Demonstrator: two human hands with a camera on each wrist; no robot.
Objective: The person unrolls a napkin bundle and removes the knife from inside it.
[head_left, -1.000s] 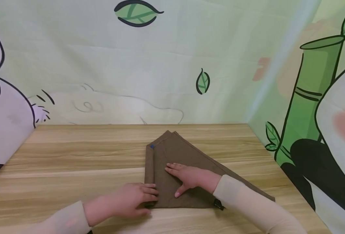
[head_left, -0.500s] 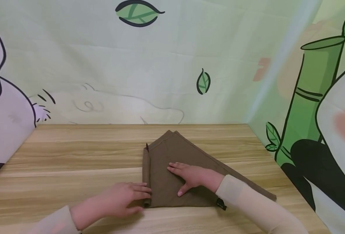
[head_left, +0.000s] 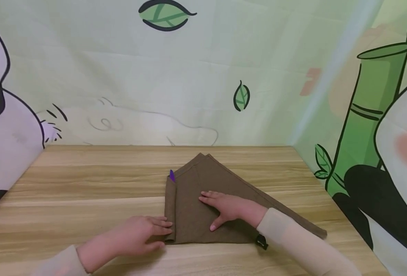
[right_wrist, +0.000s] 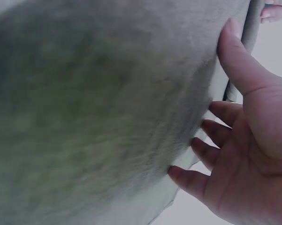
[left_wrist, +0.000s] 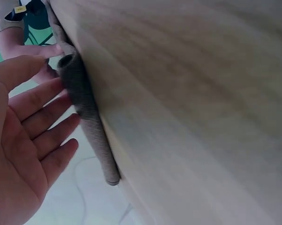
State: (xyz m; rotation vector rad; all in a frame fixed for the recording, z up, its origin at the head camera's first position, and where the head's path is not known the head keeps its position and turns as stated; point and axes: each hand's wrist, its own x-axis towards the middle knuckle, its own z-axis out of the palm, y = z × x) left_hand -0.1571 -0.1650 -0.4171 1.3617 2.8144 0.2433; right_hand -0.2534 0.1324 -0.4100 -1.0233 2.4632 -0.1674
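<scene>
A brown cloth [head_left: 220,180], folded to a pointed shape, lies on the wooden table. Its left edge forms a narrow rolled strip [head_left: 170,211], and a small purple piece [head_left: 172,176] sticks out at that strip's far end. My left hand [head_left: 139,234] has its straight fingers against the near part of the strip; in the left wrist view the rolled edge [left_wrist: 87,103] shows as a tube beside the fingertips. Spread over the middle of the cloth, my right hand [head_left: 229,209] rests with fingers and thumb extended. A black buckle-like piece [head_left: 261,242] pokes out near the right sleeve.
The wooden table [head_left: 86,180] reaches back to a printed fabric backdrop [head_left: 120,69] with leaves, bamboo and pandas. On the right, the cloth's long edge runs under my right sleeve [head_left: 300,237] to a corner near the table's side.
My left hand and the rolled left edge have shifted left. The blue-purple piece at the strip's far end now stands up more visibly. My right hand stays on the cloth.
</scene>
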